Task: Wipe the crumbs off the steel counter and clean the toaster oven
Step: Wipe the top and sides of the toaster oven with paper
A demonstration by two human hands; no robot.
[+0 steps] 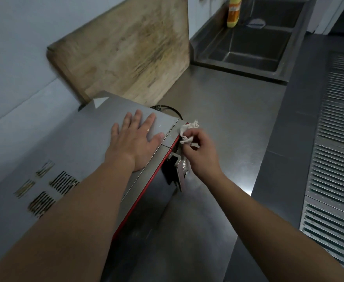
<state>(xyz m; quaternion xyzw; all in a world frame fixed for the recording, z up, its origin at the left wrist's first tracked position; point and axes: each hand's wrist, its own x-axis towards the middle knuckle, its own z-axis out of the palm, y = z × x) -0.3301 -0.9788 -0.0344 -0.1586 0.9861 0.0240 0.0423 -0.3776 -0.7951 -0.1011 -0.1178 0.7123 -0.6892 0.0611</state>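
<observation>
Toaster oven [110, 110] on steel counter [217, 110]: left hand [135, 137] flat, right hand [197, 151] fingers pinching cloth [188, 130].

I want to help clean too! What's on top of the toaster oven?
The left hand rests flat on the toaster oven top, with a few pale specks beside it. The right hand holds a white rag at the front corner. Whatever lies under the palm is hidden.
</observation>
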